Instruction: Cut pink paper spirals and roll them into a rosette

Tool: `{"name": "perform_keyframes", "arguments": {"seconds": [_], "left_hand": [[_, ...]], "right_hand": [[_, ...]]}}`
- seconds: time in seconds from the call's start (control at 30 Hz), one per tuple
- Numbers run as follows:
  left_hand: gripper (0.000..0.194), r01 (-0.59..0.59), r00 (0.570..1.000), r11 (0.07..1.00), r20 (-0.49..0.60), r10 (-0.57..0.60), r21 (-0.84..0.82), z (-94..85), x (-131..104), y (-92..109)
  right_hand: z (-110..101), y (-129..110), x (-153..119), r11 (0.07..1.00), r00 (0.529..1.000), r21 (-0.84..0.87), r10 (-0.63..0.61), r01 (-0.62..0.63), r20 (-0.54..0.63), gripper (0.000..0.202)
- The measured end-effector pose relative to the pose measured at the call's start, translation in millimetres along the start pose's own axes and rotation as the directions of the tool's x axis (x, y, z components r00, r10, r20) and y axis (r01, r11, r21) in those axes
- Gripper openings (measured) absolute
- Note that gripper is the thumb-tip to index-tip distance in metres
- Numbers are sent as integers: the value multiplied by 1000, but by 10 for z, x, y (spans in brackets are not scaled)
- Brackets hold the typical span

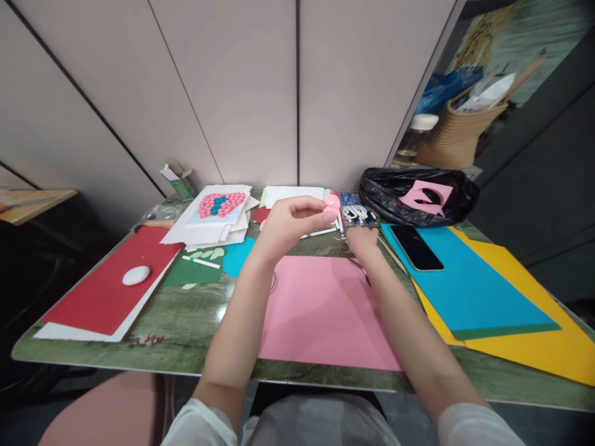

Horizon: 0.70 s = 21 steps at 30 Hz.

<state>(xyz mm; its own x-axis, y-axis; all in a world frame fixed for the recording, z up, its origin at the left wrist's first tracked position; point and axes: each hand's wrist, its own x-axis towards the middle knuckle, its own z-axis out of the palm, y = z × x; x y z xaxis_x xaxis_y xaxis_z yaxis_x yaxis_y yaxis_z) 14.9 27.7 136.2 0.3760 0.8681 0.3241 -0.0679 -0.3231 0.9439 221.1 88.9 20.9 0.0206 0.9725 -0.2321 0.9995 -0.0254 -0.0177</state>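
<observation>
Left hand [294, 222] looks lifted over the far half of the table, thumb and fingers drawn to a narrow pinch. A wall [232, 93] rises behind the table [186, 319], bounding reach that way. Between the forearms a pink sheet [325, 310] lies flat, its near edge close to the table's front; that span looks the widest room for moving. Yellow card [548, 310] and, on top of it, a blue sheet [474, 291] begin just outside the right forearm, while a red sheet [102, 279] lies well off to the left. Toward the wall, a black bag [383, 195] bulks up right of both hands and a paper stack [186, 229] sits to their left, hemming in the back. Right hand [364, 240] is bent down near the pink sheet's far right corner, beside a small pack [356, 214]; from my spot I cannot tell whether it holds anything. A white pen [318, 233] lies crosswise near the left thumb. Smallest is the pink piece [331, 203], held at the left fingertips on the side facing the right hand, which is close by; the piece is either higher or farther back than that hand, I cannot say which. It looks roundish, so I read no long axis.
</observation>
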Motion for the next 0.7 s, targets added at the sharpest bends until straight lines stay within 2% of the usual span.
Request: {"name": "perform_keyframes", "arguments": {"seconds": [0.1,0.17,0.37,0.47,0.53,0.57,0.6,0.63,0.7], "left_hand": [[19,4,1000,1000,-13,-4,13,-12,-3,19],[20,-3,1000,1000,-31,4,29,-17,-6,41],[20,-26,999,999,-35,27,31,-21,-4,64],[20,-31,999,999,-40,32,23,-23,-5,52],[19,-36,999,999,-35,36,4,-20,-10,49],[19,-39,999,999,-30,39,-12,-15,-14,49],[19,-41,999,999,-26,41,-30,-9,-19,52],[19,-43,999,998,-22,42,-47,0,-26,56],[19,-47,999,996,-22,46,-71,22,-43,71]], "right_hand": [[-79,136,-70,981,962,-49,173,-187,-211,35],[-145,194,-115,976,932,-46,191,-215,-309,27],[-435,181,-279,994,876,-27,81,-107,-476,29],[-638,76,-483,999,846,-45,-16,-9,-533,30],[-772,-17,-692,998,797,-49,-59,36,-601,35],[-831,-67,-812,992,720,-37,-113,120,-684,37],[-881,-116,-937,978,615,-27,-150,205,-774,36],[-921,-162,-1059,954,494,-27,-178,298,-851,33],[-972,-242,-1276,891,268,-54,-192,450,-944,13]]}}
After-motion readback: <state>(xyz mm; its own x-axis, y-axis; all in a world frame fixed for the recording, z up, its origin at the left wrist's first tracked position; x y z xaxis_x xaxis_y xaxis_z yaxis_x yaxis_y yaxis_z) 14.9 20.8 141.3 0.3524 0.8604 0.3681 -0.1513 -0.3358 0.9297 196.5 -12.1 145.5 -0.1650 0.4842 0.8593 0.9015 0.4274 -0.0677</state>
